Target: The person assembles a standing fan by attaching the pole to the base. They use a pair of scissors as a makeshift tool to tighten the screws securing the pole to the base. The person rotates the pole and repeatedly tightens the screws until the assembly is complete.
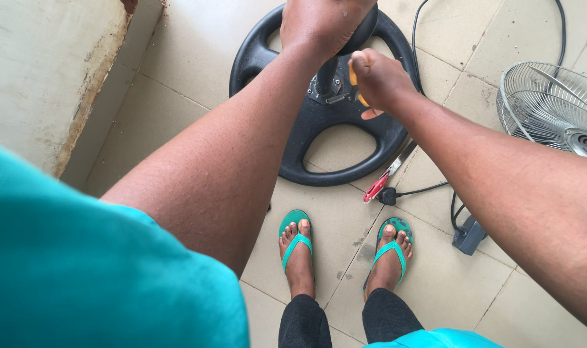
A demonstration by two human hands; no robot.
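Note:
A black round fan base with open spokes lies flat on the tiled floor in front of my feet. A dark upright pole rises from its hub. My left hand is closed around the top of that pole. My right hand grips a tool with an orange-yellow handle right beside the pole's foot at the hub. The tool's tip is hidden behind my fingers and the hub.
A metal fan grille lies at the right. Red-handled pliers, a black plug with cable and a small grey box lie near my right foot. A worn concrete wall runs along the left.

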